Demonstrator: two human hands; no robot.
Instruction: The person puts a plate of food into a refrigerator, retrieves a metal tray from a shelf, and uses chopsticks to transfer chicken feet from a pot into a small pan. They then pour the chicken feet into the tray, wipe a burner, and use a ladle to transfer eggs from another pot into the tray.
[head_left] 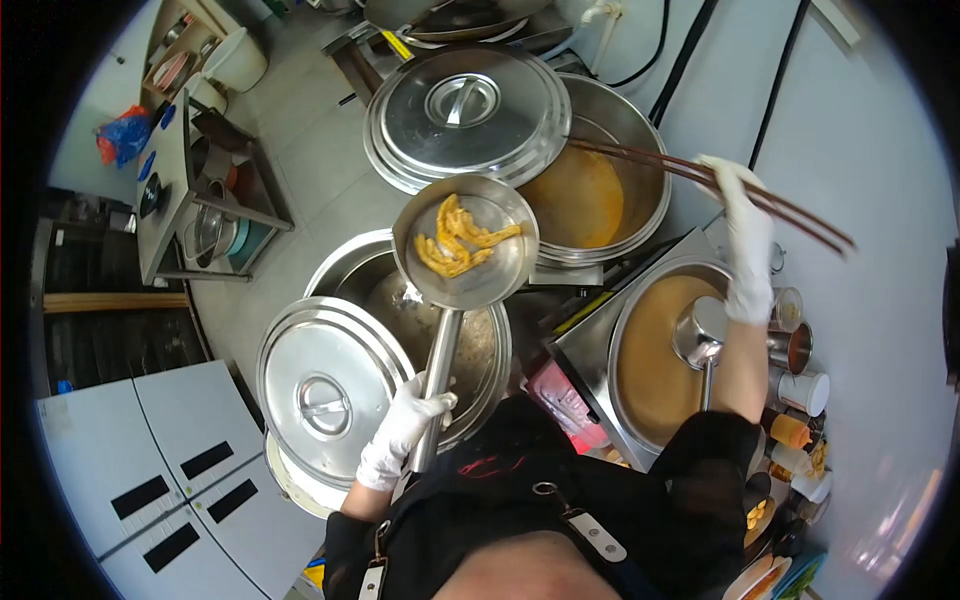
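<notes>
Two white-gloved hands observed. Left hand [408, 418] clamped around the handle of a steel ladle [508, 262], its bowl carrying yellow food pieces [452, 250] above a partly covered pot [497, 345]. Right hand [738, 225] closed on long chopsticks [805, 217], tips over another pot [648, 140] near its lid [410, 120]. Orange liquid [580, 205] inside.

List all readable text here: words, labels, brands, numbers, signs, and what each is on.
None is readable.
Red script-like marks on the black garment: illegible.
Any marks on the white cabinet: too small.
Yellow strip beyond the far stockpot lid: too small.
Any lettering on the white tub: too small.
</notes>
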